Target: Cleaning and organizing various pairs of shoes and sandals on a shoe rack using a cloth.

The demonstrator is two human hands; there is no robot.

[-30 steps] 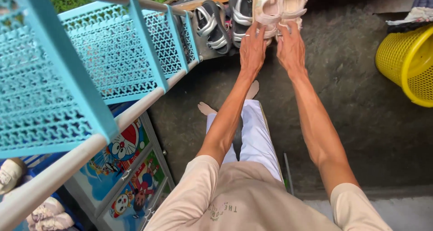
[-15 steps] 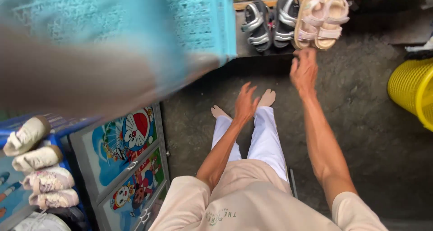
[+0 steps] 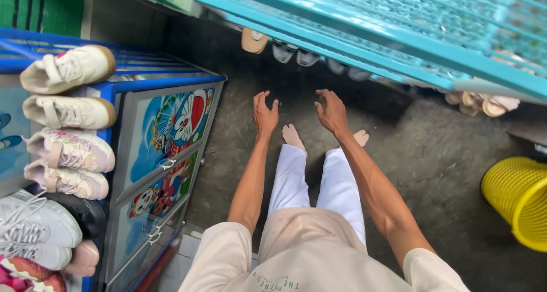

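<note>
Reaching out over the dark concrete floor (image 3: pixel 433 155), both hands are empty: the left hand (image 3: pixel 265 113) and right hand (image 3: pixel 331 111) hang with fingers loosely spread, gripping nothing. Nearest thing is the blue plastic drawer cabinet with cartoon fronts (image 3: pixel 165 149) just left, with cream and pink sneakers (image 3: pixel 65 118) lined up on top.
</note>
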